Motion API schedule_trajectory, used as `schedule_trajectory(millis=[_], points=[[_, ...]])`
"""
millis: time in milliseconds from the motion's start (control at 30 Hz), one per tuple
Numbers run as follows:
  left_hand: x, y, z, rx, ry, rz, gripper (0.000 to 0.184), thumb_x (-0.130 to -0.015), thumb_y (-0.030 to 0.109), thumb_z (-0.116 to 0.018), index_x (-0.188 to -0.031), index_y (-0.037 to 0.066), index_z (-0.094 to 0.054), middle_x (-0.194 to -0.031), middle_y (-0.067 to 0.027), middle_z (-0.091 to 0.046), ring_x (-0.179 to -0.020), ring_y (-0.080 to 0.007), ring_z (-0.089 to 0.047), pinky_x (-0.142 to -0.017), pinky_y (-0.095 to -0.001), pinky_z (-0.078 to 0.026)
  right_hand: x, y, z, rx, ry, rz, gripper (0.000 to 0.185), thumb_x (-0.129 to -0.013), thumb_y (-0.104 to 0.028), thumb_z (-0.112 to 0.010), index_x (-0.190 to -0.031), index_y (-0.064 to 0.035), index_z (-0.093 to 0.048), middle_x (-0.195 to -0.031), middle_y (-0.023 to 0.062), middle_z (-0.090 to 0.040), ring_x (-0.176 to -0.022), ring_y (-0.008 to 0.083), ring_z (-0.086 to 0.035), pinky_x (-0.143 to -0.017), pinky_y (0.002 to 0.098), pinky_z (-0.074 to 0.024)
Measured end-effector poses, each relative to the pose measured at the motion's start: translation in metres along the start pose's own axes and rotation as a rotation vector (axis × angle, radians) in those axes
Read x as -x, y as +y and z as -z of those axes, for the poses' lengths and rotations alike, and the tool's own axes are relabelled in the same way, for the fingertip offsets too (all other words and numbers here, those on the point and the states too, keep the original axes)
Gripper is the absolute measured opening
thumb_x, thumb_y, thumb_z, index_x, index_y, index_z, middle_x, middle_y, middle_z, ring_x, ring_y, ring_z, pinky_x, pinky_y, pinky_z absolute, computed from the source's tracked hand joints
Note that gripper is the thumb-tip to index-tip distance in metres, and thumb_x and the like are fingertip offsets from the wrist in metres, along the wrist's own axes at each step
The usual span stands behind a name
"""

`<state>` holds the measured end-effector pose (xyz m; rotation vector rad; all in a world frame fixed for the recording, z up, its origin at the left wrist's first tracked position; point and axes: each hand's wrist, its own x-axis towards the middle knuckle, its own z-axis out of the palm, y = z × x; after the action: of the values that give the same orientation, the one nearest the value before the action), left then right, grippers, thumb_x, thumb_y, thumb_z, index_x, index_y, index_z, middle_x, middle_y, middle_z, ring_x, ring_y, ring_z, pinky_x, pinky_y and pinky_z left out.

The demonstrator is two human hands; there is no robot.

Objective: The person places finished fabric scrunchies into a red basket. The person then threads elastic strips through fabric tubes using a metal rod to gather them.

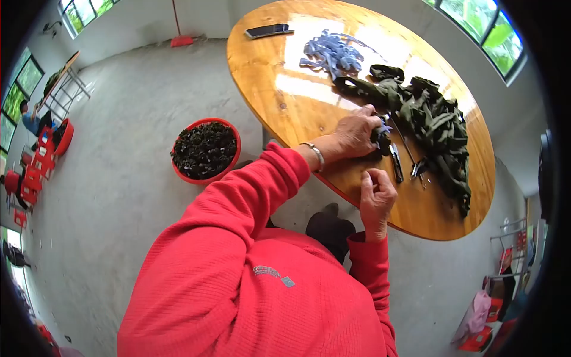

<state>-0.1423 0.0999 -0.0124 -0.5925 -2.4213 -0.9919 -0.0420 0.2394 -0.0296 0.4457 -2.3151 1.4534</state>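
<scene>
On the round wooden table [279, 113], my left hand [354, 134], with a bracelet at the wrist, closes over a small dark green bundle [380, 143] with bits of blue in it. Near the table edge my right hand [376, 193] is raised, fingers curled in a pinch; anything between them is too small to make out. A dark-handled tool [395, 162] lies just beyond it, beside scissors [419, 165]. Dark green cloth [434, 119] is heaped on the right, and blue strips [334, 50] lie in a tangle farther back.
A phone [267, 31] rests at the table's far left. On the floor stands a red basin [239, 149] full of dark green pieces. Another person [30, 119] sits far left by red stools [41, 160]. A red dustpan [181, 41] is by the wall.
</scene>
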Motion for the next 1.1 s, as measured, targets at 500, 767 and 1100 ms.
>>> schedule_trajectory(millis=[500, 767, 1100], points=[[0.020, -0.022, 0.064, 1.571, -0.011, 0.460, 0.023, -0.070, 0.005, -0.069, -0.091, -0.002, -0.061, -0.076, -0.0059, -0.065, -0.058, -0.0101, -0.057, -0.053, -0.0232, -0.047, 0.001, 0.004, -0.006, 0.045, 0.029, -0.093, 0.006, -0.088, -0.006, -0.059, -0.085, -0.0004, -0.060, -0.071, -0.0027, -0.053, -0.062, 0.0040, -0.043, -0.056, 0.0190, -0.0362], [0.161, -0.078, 0.190, 1.457, 0.029, 0.595, 0.041, -0.070, 0.010, -0.062, -0.109, -0.002, -0.056, -0.096, -0.0071, -0.062, -0.080, -0.0112, -0.059, -0.073, -0.0243, -0.049, -0.022, -0.028, -0.009, 0.032, -0.153, -0.223, 0.006, -0.088, -0.003, -0.053, -0.086, 0.0018, -0.058, -0.074, 0.0030, -0.056, -0.066, 0.0084, -0.051, -0.063, 0.0200, -0.0422], [0.385, -0.251, 0.178, 1.618, 0.891, 1.290, 0.036, -0.080, 0.005, -0.058, -0.114, -0.004, -0.052, -0.099, -0.0129, -0.064, -0.085, -0.0234, -0.065, -0.073, -0.0368, -0.055, -0.104, -0.082, -0.121, 0.202, -0.511, -0.005, 0.012, -0.083, -0.003, -0.055, -0.094, 0.0025, -0.056, -0.093, 0.0088, -0.056, -0.081, 0.0151, -0.052, -0.075, 0.0258, -0.0424]])
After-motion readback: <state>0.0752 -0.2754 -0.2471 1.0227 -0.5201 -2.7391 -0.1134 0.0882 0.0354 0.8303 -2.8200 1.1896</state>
